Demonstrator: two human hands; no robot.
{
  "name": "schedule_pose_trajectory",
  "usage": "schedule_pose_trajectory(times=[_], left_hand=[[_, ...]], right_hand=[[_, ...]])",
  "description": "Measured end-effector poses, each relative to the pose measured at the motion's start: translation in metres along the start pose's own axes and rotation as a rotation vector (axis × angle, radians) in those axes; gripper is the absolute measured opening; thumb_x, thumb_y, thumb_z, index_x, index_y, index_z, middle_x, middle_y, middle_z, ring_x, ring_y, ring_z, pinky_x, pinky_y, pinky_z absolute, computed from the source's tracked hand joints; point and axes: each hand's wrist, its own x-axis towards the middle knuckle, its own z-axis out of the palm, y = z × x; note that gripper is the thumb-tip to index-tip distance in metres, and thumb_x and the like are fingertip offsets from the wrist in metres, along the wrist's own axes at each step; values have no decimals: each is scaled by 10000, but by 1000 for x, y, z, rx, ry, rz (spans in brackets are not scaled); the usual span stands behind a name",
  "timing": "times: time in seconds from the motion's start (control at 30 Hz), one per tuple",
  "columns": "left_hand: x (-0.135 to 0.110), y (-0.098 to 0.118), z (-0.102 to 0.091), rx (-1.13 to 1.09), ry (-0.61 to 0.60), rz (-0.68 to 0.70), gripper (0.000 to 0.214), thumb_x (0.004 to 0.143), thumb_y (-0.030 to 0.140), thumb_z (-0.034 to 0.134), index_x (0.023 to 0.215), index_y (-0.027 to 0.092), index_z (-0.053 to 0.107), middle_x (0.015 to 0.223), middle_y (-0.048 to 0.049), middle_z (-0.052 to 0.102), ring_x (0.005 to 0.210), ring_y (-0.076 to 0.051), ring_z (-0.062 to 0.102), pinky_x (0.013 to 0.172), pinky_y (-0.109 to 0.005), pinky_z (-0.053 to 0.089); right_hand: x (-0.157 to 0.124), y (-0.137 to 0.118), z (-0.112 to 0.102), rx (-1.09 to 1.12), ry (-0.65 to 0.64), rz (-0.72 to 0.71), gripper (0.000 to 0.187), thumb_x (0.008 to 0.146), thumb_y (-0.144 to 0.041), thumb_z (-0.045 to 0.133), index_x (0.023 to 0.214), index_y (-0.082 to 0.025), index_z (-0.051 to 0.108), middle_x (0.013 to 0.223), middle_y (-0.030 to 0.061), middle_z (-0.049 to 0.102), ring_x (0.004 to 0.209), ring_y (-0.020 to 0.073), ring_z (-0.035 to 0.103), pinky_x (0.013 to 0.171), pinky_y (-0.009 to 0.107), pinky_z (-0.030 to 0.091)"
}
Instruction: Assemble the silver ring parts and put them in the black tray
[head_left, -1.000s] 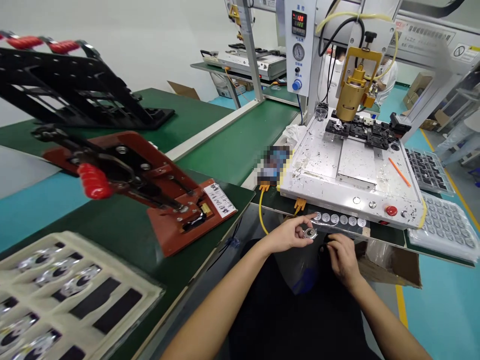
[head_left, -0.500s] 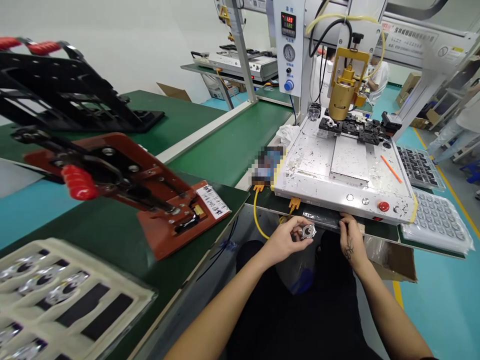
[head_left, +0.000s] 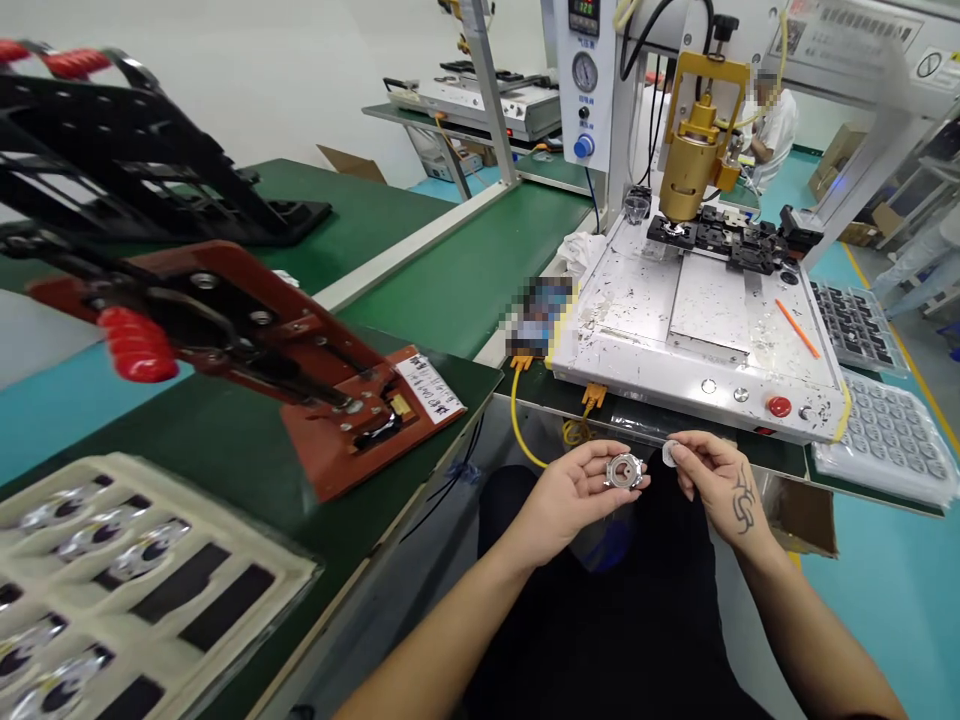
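My left hand (head_left: 581,492) holds a silver watch case (head_left: 624,470) by its edge, fingers beneath it and thumb along the near side. Just to the right, my right hand (head_left: 712,478) pinches a small pale round disc (head_left: 670,454) between thumb and fingers. A short gap separates disc and case, both above my lap. Behind them, a clear plastic film (head_left: 637,415) lies at the bench edge below the white machine (head_left: 675,385).
On the left stand a brown toggle-clamp fixture (head_left: 330,455) with a red handle and a cream tray (head_left: 289,585) of silver watch cases. A gold dispensing head (head_left: 688,175) hangs over black jigs (head_left: 739,240). Plastic trays (head_left: 892,440) lie right; a person (head_left: 772,125) sits behind.
My right hand has come away from the bench edge and now shows a pale disc near the case. The watch case in my left hand has turned its opening upward.
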Motion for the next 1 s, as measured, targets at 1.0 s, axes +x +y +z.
schedule_pose_trajectory(times=[1.0], left_hand=[[-34,11,12,-58,34,89,478,978,407,824,1397,187,753,1317,-139,804,1267,-340,751,1115,-517,629]], right_hand=[[-10,-18,0,171,-388,275,342,1014,-519,757,875,-229,640,597,-53,540,514,107,393,521,276,273]])
